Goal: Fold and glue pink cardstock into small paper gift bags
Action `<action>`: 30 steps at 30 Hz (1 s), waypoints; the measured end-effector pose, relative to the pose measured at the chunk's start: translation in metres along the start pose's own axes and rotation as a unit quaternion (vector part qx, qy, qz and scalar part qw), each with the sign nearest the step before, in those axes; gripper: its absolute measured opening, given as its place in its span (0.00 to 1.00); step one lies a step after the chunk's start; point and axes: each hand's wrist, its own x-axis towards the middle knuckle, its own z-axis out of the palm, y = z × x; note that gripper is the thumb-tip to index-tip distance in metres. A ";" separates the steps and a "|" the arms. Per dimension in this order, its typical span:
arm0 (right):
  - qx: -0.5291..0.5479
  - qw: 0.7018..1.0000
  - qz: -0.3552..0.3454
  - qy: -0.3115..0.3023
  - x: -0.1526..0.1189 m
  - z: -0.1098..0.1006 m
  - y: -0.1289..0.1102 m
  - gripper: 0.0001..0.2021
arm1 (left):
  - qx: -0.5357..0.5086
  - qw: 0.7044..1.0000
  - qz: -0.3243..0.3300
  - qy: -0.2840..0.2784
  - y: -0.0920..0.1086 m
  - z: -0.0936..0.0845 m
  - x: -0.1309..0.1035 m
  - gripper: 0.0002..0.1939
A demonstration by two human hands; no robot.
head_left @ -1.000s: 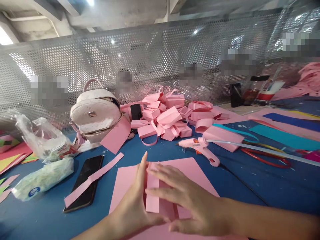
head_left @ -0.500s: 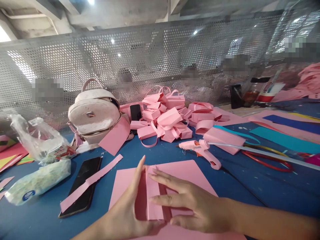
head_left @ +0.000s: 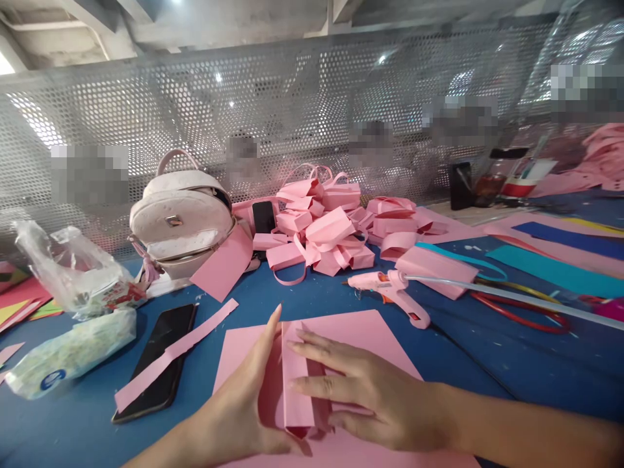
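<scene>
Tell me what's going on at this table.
A person is handling a folded pink paper piece over a larger pink sheet. The left hand is spread open along the piece's left side, and the right hand lays its fingers on top. A pink glue gun lies farther back on the blue table, untouched. Behind it sits a heap of folded pink paper, and off to the left a paper strip lies across a phone.
</scene>
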 end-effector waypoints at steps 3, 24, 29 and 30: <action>-0.003 1.000 -0.010 0.009 0.001 0.001 0.001 0.24 | 0.002 1.000 -0.001 0.004 -0.003 -0.001 -0.001 0.76; -0.053 0.999 -0.006 0.001 0.000 0.006 0.002 0.31 | -0.001 0.996 0.066 0.054 -0.008 0.013 0.000 0.60; -0.058 0.998 -0.006 0.026 0.000 0.002 0.001 0.27 | -0.018 0.997 0.073 0.011 -0.005 0.005 -0.002 0.62; -0.059 0.998 -0.004 0.032 0.000 0.002 0.000 0.26 | -0.018 0.998 0.061 -0.001 -0.004 0.004 -0.003 0.63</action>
